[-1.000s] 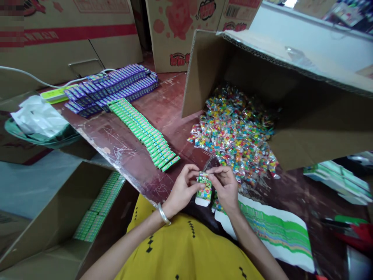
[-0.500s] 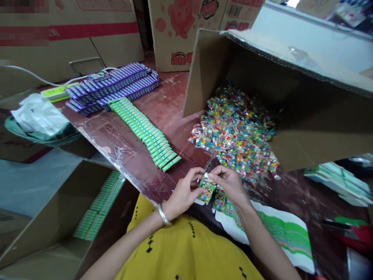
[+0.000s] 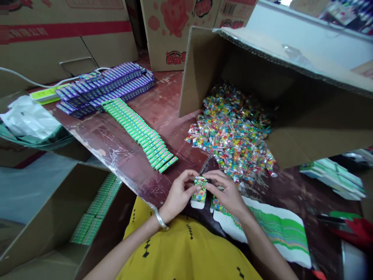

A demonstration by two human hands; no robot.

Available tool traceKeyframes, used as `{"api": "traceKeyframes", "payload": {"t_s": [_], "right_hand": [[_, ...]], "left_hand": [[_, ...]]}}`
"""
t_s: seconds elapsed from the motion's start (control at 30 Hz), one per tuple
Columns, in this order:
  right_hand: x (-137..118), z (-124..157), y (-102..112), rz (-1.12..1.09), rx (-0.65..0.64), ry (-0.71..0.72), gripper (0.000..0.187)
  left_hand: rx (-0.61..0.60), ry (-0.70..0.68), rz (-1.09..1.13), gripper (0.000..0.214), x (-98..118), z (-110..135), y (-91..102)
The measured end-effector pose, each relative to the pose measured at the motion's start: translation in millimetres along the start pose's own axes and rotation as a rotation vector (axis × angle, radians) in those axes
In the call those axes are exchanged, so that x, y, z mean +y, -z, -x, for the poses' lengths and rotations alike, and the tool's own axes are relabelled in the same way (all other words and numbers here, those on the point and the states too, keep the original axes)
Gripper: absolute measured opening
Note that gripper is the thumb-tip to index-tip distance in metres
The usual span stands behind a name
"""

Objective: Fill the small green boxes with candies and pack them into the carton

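Observation:
Between both hands is a small green printed carton (image 3: 199, 193), with a white flap sticking out at its near end. My left hand (image 3: 181, 193) pinches its left side, thumb on the printed face. My right hand (image 3: 226, 191) has its fingers closed at the carton's top right edge. Just under my right forearm lies a fanned row of flat green cartons (image 3: 279, 227) with white flaps. Beyond my hands, a heap of small clear packets of colourful candy (image 3: 230, 136) spills from a cardboard box on its side (image 3: 309, 120).
A line of filled-out green cartons (image 3: 140, 134) runs across the red-brown table (image 3: 166, 93) toward stacked purple cartons (image 3: 107, 87). An open box (image 3: 43, 217) holding green cartons stands below the table's left edge. Flat carton bundles (image 3: 332, 179) and a red-green object (image 3: 354, 229) lie right.
The carton between my hands has turned more upright to my view and shifted slightly left, showing its white near flap. My right fingers have moved along its top edge. The view has shifted slightly.

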State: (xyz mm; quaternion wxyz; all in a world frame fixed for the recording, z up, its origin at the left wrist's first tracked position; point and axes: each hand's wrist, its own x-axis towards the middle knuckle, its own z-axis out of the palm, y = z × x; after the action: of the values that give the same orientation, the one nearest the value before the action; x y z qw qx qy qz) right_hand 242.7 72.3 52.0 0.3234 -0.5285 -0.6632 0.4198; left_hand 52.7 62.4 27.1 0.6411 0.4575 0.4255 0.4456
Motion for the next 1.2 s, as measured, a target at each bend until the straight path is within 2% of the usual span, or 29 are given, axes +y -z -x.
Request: {"api": "traceKeyframes", "payload": {"t_s": [0.03,0.1,0.13,0.17,0.23,0.33,0.43,0.53,0.6,0.67,0.73,0.8,0.87,0.93,1.03,1.2], "right_hand": [[7.0,-1.4,8.2,0.070,0.038,-0.021,0.025],[24.1,-6.4,27.0,0.267,0.243,-0.061,0.025],[33.1,-9.4,35.9,0.416,0.292,-0.069,0.023],[41.6,-12.6,43.3,0.566,0.283,-0.068,0.022],[55.5,-18.8,52.1,0.769,0.179,0.009,0.028],[67.2,-26.6,51.8,0.902,0.038,0.133,0.038],[71.3,-33.2,46.5,0.960,0.044,0.155,0.029],[72.1,-39.0,43.5,1.018,0.065,0.170,0.030],[71.9,-42.3,41.8,1.027,0.081,0.189,0.024],[71.3,-45.0,39.8,1.003,0.110,0.197,0.019],[69.0,-46.9,38.2,0.977,0.143,0.194,0.022],[62.9,-47.5,37.7,0.882,0.220,0.150,0.019],[51.5,-46.7,38.2,0.625,0.314,0.055,0.017],[36.1,-44.8,38.9,0.271,0.338,-0.043,0.020],[13.5,-41.7,37.9,-0.082,0.215,-0.125,0.026],[0.8,-40.6,31.0,-0.208,0.010,-0.213,0.029]], "left_hand": [[0.017,0.016,0.010,0.027,-1.4,-1.2,1.1],[0.065,0.039,0.013,0.030,-3.4,-3.9,3.3],[0.093,0.046,0.010,0.030,-3.8,-5.1,3.9],[0.115,0.057,0.014,0.031,-3.7,-6.0,3.9],[0.136,0.095,0.053,0.033,-2.4,-6.4,2.3],[0.112,0.180,0.151,0.044,1.3,-4.1,-1.9],[0.056,0.235,0.195,0.050,2.9,-1.2,-2.5],[-0.019,0.239,0.134,0.041,-1.1,-0.6,1.4],[-0.041,0.211,0.032,0.034,-5.6,-1.4,4.0],[-0.034,0.178,-0.089,0.033,-9.3,-2.1,5.3],[-0.003,0.142,-0.198,0.034,-10.8,-2.1,5.8],[0.030,0.094,-0.291,0.035,-9.9,-1.3,6.6],[0.044,0.050,-0.371,0.034,-8.0,-0.1,8.1],[0.040,0.033,-0.432,0.033,-6.4,0.5,9.4],[0.011,0.024,-0.456,0.033,-5.7,-0.3,9.4],[-0.055,-0.003,-0.380,0.030,-2.3,-2.3,5.2]]}}
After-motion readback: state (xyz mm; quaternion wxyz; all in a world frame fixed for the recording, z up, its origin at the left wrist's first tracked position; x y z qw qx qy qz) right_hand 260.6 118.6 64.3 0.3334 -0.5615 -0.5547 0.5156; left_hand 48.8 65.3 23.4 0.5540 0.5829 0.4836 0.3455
